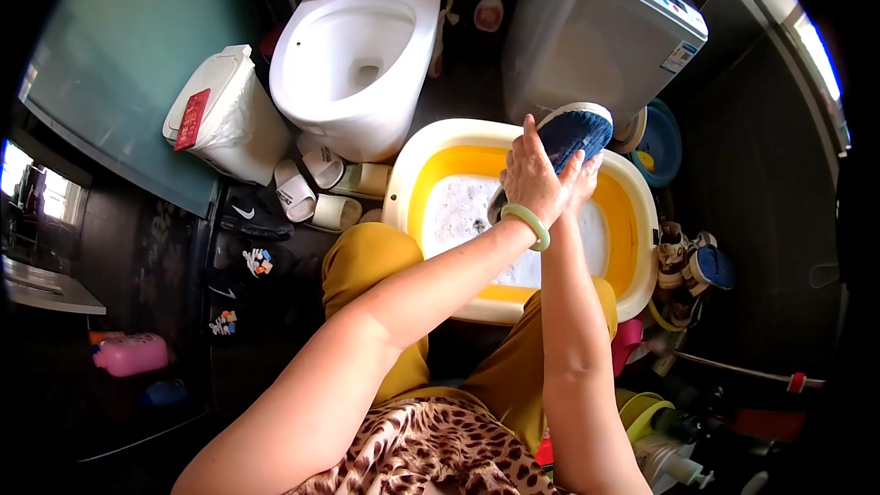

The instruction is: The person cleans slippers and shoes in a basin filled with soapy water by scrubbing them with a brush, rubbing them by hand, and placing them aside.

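A dark blue shoe [575, 136] with a white sole edge is held up over the far side of a yellow and white basin [442, 163]. My left hand [533, 174], with a pale green bangle at the wrist, is closed on the shoe's near side. Just right of it, my right hand [581, 185] is also closed on the shoe, its fingers partly hidden. Foamy, greyish water [458, 211] lies in the basin below. A dark thing shows under my left wrist at the water, too hidden to name.
Beyond the basin stand a toilet [353, 69] and a grey washing machine [577, 46]. A white bin [229, 124] and several slippers [295, 192] are at the left. More shoes [674, 257] and a blue basin [658, 147] are at the right. My knees flank the basin.
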The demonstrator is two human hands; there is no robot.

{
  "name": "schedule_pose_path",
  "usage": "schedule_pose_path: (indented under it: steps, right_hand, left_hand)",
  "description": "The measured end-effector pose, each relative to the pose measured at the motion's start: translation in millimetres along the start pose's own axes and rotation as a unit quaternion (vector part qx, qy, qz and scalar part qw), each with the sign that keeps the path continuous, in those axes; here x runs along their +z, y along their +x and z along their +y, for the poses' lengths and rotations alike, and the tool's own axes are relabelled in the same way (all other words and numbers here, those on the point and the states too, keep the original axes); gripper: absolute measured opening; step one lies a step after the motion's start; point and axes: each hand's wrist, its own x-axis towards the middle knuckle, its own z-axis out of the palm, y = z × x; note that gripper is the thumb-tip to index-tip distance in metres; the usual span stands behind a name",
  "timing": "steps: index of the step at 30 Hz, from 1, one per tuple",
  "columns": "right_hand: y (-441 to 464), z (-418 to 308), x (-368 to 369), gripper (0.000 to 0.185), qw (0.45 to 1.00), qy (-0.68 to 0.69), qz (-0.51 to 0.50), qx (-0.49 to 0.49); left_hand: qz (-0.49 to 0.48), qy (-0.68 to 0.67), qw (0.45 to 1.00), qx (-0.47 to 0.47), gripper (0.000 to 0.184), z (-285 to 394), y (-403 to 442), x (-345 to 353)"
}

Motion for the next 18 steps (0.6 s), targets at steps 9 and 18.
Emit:
schedule_pose_path:
  steps: [9, 18]
  right_hand:
    - [-5.0, -13.5, -7.5, 0.048, 0.965, 0.205, -0.074, 0.147]
    - [-10.8, -32.2, -8.8, 0.049, 0.955, 0.22, -0.071, 0.188]
  left_hand:
    - [0.052, -0.04, 0.989, 0.129, 0.085, -15.1, 19.1, 13.8]
    - [0.025, -0.065, 0.99, 0.125, 0.075, -19.5, 25.1, 22.3]
